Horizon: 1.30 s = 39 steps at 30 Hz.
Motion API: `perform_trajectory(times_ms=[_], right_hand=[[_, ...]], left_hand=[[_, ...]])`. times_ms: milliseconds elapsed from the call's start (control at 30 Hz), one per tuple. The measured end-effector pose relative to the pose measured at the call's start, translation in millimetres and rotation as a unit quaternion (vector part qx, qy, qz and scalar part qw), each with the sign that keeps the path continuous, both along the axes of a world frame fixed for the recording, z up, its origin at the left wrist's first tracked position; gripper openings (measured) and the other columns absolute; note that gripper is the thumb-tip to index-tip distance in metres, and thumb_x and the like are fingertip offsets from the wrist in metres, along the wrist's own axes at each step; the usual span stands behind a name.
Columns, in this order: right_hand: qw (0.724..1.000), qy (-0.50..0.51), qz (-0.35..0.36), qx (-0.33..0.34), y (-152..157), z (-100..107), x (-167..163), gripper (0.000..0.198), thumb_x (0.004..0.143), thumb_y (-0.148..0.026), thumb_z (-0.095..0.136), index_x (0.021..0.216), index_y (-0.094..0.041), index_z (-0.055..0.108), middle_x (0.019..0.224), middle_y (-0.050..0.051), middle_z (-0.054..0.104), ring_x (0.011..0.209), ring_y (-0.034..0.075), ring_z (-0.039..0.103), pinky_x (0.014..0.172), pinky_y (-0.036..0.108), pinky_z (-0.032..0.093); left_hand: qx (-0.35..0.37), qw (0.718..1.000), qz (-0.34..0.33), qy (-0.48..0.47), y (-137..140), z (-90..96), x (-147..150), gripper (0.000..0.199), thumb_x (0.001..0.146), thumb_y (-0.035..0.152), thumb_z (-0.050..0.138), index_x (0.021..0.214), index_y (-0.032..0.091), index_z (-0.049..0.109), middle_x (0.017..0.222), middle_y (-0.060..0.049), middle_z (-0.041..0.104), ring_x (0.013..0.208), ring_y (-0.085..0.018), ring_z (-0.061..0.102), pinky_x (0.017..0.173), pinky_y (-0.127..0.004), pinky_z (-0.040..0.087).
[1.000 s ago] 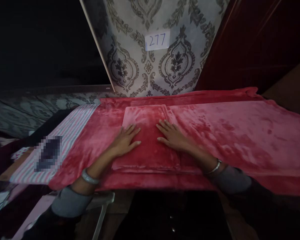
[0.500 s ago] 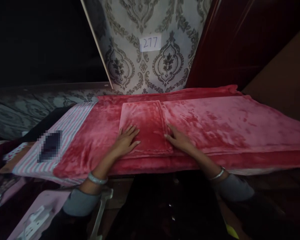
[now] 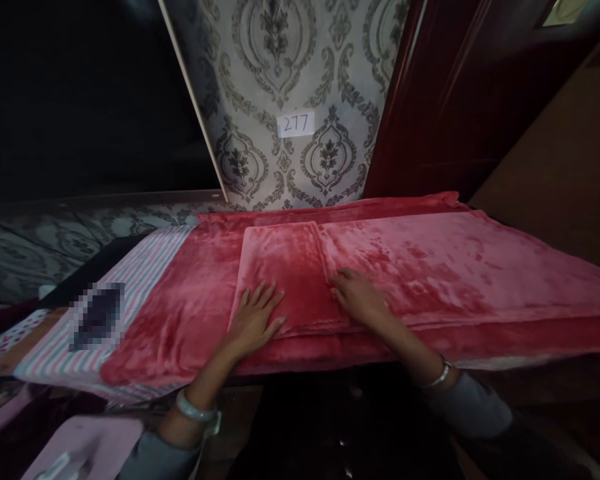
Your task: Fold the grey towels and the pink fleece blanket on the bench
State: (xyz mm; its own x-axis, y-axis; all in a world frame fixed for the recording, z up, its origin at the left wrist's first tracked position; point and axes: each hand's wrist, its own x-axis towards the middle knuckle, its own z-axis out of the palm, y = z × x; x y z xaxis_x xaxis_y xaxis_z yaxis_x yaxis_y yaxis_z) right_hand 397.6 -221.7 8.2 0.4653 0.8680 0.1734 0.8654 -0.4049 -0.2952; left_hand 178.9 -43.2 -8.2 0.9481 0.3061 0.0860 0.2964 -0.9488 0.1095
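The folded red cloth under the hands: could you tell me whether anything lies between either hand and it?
Nothing visible does. The left hand lies flat on the folded red cloth near its left front corner, and the right hand rests at its right edge, where it meets the long red blanket.

A red plush blanket [image 3: 430, 267] and striped cloth [image 3: 145, 267] cover the surface.

"277" on a small white label [image 3: 295, 124] (handwritten, blue) on the patterned wall panel [image 3: 280, 80]
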Motion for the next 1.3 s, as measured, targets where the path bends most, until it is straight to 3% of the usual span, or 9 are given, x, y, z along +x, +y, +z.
perform_trajectory(times_ms=[133, 300, 433, 533, 633, 800, 967, 1200, 1300], right_hand=[[0.998, -0.016, 0.063, 0.014, 17, -2, -29, 0.074, 0.097, -0.052, 0.049, 0.156, -0.011, 0.033, 0.164, 0.017, 0.024, 0.152, 0.031, 0.019, 0.121, 0.051, 0.022], [0.996, 0.016, 0.086, -0.026, 11, -30, -44, 0.078, 0.098, -0.059, 0.045, 0.156, -0.010, 0.033, 0.164, 0.017, 0.021, 0.153, 0.027, 0.014, 0.124, 0.050, 0.016], [0.996, 0.018, 0.089, -0.003, 5, -37, -42, 0.078, 0.097, -0.061, 0.046, 0.156, -0.011, 0.033, 0.164, 0.016, 0.021, 0.153, 0.027, 0.015, 0.124, 0.051, 0.018], [0.996, 0.026, 0.088, 0.010, 6, -34, -42, 0.078, 0.096, -0.060, 0.048, 0.156, -0.013, 0.032, 0.164, 0.016, 0.021, 0.153, 0.028, 0.016, 0.123, 0.053, 0.018], [0.995, 0.044, 0.085, -0.004, 6, -30, -45, 0.076, 0.097, -0.060, 0.046, 0.157, -0.015, 0.031, 0.165, 0.013, 0.017, 0.153, 0.029, 0.014, 0.123, 0.056, 0.014], [0.994, 0.075, 0.083, 0.000, 1, -33, -45, 0.073, 0.098, -0.062, 0.042, 0.158, -0.022, 0.029, 0.165, 0.009, 0.016, 0.153, 0.029, 0.013, 0.122, 0.059, 0.012], [0.990, 0.099, 0.096, 0.009, -4, -43, -43, 0.072, 0.098, -0.060, 0.044, 0.159, -0.029, 0.025, 0.166, 0.006, 0.015, 0.153, 0.029, 0.011, 0.121, 0.062, 0.008], [0.986, 0.124, 0.113, 0.018, -7, -47, -41, 0.074, 0.097, -0.059, 0.047, 0.160, -0.031, 0.022, 0.166, 0.004, 0.010, 0.154, 0.030, 0.007, 0.122, 0.061, 0.005], [0.983, 0.134, 0.123, 0.021, -7, -50, -38, 0.074, 0.097, -0.059, 0.046, 0.160, -0.032, 0.020, 0.166, 0.003, 0.010, 0.154, 0.030, 0.006, 0.122, 0.061, 0.005]], left_hand=[[0.019, 1.000, 0.018, -0.003, -6, -4.1, 0, 0.063, 0.094, 0.050, 0.051, 0.153, 0.030, 0.040, 0.163, -0.008, 0.030, 0.151, -0.036, 0.024, 0.120, -0.064, 0.018], [0.014, 1.000, 0.012, -0.012, -1, -6.9, -6, 0.062, 0.093, 0.051, 0.052, 0.151, 0.033, 0.042, 0.161, -0.007, 0.036, 0.150, -0.035, 0.029, 0.119, -0.063, 0.023], [-0.041, 0.999, -0.023, -0.019, 15, 16.4, 10, 0.046, 0.097, 0.046, 0.045, 0.137, 0.029, 0.060, 0.144, -0.009, 0.058, 0.134, -0.029, 0.052, 0.112, -0.051, 0.040], [-0.053, 0.997, -0.045, -0.028, 35, 39.6, 55, 0.041, 0.100, 0.035, 0.036, 0.125, 0.025, 0.067, 0.130, -0.009, 0.068, 0.121, -0.024, 0.062, 0.108, -0.041, 0.044], [-0.039, 0.998, -0.038, 0.038, 58, 50.1, 118, 0.040, 0.094, 0.030, 0.044, 0.129, 0.023, 0.062, 0.142, -0.012, 0.059, 0.132, -0.027, 0.054, 0.115, -0.045, 0.036], [-0.049, 0.996, -0.017, 0.068, 91, 38.3, 208, 0.052, 0.094, 0.039, 0.047, 0.143, 0.022, 0.051, 0.155, -0.015, 0.045, 0.147, -0.030, 0.036, 0.119, -0.056, 0.026], [-0.055, 0.998, 0.007, 0.037, 108, 25.7, 259, 0.053, 0.097, 0.042, 0.045, 0.147, 0.024, 0.046, 0.159, -0.015, 0.039, 0.149, -0.034, 0.030, 0.118, -0.065, 0.018], [-0.099, 0.995, 0.022, -0.002, 135, 28.4, 307, 0.040, 0.094, 0.041, 0.060, 0.127, 0.017, 0.059, 0.130, -0.011, 0.061, 0.114, -0.025, 0.062, 0.097, -0.049, 0.053], [-0.119, 0.992, 0.020, -0.025, 142, 25.5, 321, 0.038, 0.094, 0.040, 0.062, 0.124, 0.017, 0.060, 0.124, -0.009, 0.063, 0.105, -0.023, 0.064, 0.089, -0.044, 0.056]])
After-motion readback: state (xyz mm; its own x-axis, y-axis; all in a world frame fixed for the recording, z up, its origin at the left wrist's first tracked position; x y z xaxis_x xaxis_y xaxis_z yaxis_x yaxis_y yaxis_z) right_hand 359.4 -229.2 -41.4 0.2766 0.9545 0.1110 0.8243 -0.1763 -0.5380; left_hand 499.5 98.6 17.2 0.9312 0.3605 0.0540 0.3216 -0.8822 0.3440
